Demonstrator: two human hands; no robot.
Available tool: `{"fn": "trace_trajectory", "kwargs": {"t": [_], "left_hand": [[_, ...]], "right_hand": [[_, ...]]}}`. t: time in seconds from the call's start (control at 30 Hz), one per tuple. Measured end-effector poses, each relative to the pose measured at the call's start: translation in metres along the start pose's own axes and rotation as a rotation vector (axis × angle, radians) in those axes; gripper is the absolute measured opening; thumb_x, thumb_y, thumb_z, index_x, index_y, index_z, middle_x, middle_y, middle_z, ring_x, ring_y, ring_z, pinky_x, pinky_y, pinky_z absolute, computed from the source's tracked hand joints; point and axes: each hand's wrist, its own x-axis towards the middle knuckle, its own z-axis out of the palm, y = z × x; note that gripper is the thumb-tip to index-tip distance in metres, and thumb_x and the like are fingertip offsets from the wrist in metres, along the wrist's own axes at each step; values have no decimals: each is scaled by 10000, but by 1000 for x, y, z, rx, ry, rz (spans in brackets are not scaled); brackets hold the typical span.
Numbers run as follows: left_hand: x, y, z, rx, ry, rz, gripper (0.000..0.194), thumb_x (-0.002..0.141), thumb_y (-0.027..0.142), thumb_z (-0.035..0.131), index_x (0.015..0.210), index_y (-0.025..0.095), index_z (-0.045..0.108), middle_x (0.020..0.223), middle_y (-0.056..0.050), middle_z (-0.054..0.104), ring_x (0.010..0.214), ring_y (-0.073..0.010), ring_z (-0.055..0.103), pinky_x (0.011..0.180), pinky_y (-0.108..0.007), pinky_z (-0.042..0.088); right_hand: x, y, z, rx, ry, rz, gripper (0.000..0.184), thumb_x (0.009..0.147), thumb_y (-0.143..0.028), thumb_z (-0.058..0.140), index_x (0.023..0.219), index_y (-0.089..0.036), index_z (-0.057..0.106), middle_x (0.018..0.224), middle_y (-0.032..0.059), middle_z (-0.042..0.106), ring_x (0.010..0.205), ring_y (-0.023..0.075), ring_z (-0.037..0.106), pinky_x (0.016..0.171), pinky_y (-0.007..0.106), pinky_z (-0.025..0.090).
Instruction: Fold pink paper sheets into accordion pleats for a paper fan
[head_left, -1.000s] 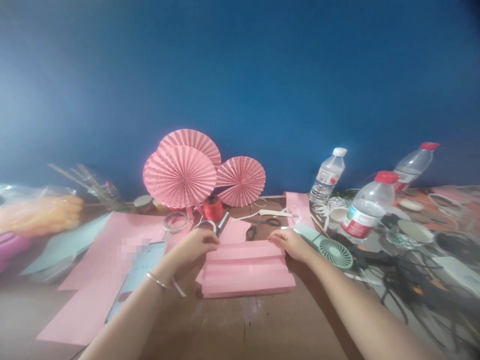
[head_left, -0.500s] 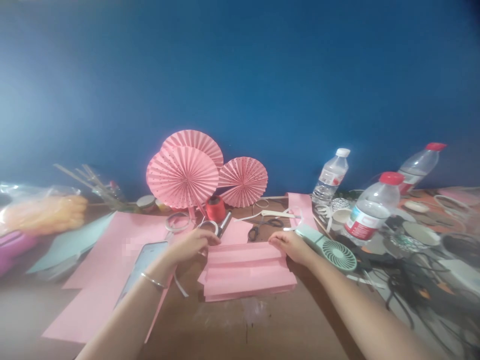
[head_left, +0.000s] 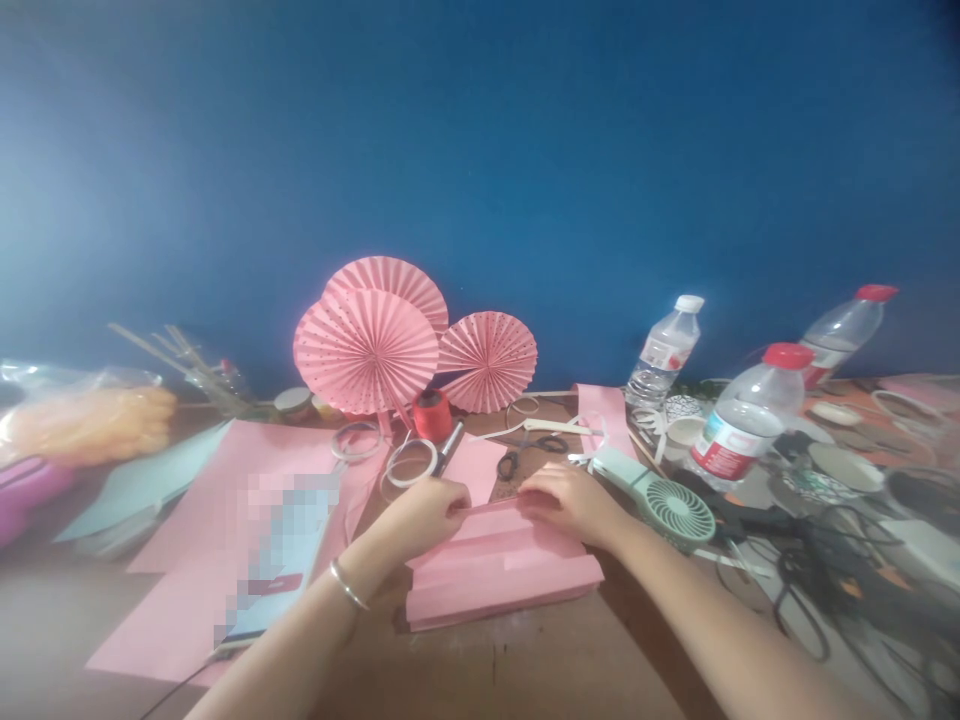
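Observation:
A sheet of pink paper (head_left: 499, 580), creased into wide pleats, lies on the table in front of me. At its far left edge is my left hand (head_left: 435, 512), fingers curled closed on the folded edge, a silver bangle on the wrist. My right hand (head_left: 566, 502) bends over the far right part of the same edge, its fingers together on the paper and the tips partly hidden. Beyond the hands are a roll of white tape (head_left: 411, 465), a red spool of thread (head_left: 431, 415), a dark pen (head_left: 450, 447) and black-handled scissors (head_left: 508, 465).
Round pleated pink fans (head_left: 367, 350) stand against the blue wall. Pink sheets (head_left: 187, 500) and a phone (head_left: 285, 560) lie at left. On the right are a green handheld fan (head_left: 679, 510), water bottles (head_left: 739, 425) and tangled black cables (head_left: 825, 590).
My left hand has moved right and closer along the paper's far edge, and my right hand has shifted slightly left. The pleated paper has come a little nearer to me.

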Motion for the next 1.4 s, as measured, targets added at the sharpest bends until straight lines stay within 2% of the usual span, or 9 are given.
{"fn": "trace_trajectory", "kwargs": {"t": [0.1,0.2,0.37,0.57,0.7,0.8,0.93,1.13,1.4], "left_hand": [[-1,2,3,36,-14,-6,202,693,101,410,748,198,579,687,7,621,627,-130,539,569,-219,337],[-1,0,9,97,-53,-25,265,727,90,396,895,203,567,746,-15,638,676,-152,574,596,-233,355],[-4,-1,17,174,-88,121,422,796,56,333,1174,199,456,1043,-78,605,919,-184,570,773,-273,386],[-6,12,16,232,-20,139,275,898,264,320,1073,179,514,939,-78,597,851,-201,572,753,-306,412],[-6,14,15,275,-3,151,251,899,288,347,1056,171,505,923,-74,586,846,-201,568,751,-307,414],[-7,13,17,347,18,172,247,902,309,339,1017,167,506,913,-75,581,830,-208,563,724,-312,419],[-6,13,20,429,38,165,230,898,308,343,947,158,510,873,-76,572,791,-203,556,697,-305,416],[-3,11,22,472,14,150,113,858,182,405,910,168,505,844,-62,567,749,-203,555,652,-309,422],[-2,15,17,403,-27,140,182,838,125,382,792,172,551,759,-53,593,675,-193,576,603,-292,429]], "right_hand": [[0,-7,2,5,-27,-48,202,839,-354,490,878,-212,628,860,15,659,822,158,560,745,267,374],[0,-6,6,-8,-50,-78,212,865,-323,450,872,-206,627,857,13,660,818,154,556,743,263,382],[-1,-2,11,-82,-40,-113,195,865,-246,437,897,-207,626,899,24,656,850,165,552,780,279,381],[-1,-12,10,-208,-56,-59,246,881,-216,377,1009,-195,586,911,51,661,837,179,581,762,294,390],[0,-18,10,-268,-116,-89,327,886,-285,381,1183,-183,472,1031,83,623,901,201,570,768,320,391],[1,-18,12,-322,-151,-97,374,874,-341,405,1206,-172,441,1023,106,614,911,217,565,768,343,385],[1,-17,14,-378,-167,-82,285,870,-272,426,1132,-172,472,962,90,623,866,210,576,730,327,381],[2,-16,16,-421,-155,-91,208,860,-322,452,973,-160,517,883,75,633,804,204,585,679,298,366],[1,-12,15,-459,-178,-130,147,864,-209,442,782,-166,557,724,40,637,692,160,574,646,283,321]]}}
